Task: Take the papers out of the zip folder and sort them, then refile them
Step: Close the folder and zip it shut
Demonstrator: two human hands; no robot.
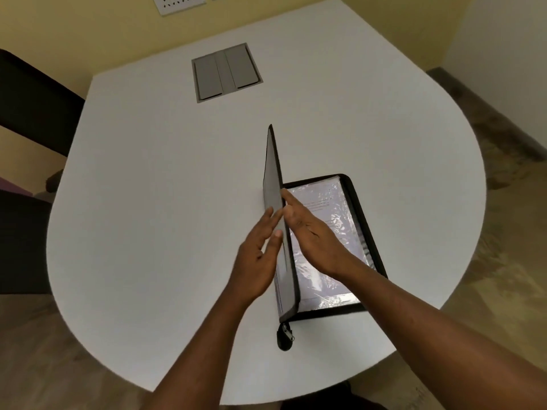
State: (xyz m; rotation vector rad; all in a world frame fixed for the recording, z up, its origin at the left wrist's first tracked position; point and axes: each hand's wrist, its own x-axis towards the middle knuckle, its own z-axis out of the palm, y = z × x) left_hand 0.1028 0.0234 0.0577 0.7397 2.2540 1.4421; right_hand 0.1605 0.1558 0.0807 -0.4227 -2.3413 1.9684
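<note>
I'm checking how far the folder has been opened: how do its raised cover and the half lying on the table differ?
The raised cover stands nearly upright on edge, while the flat half lies on the white table. The raised cover shows a plain grey face; the flat half holds papers under shiny clear plastic. The left hand and right hand flank the raised cover, the right reaching over the flat half. Both halves share black zip edging.
</note>
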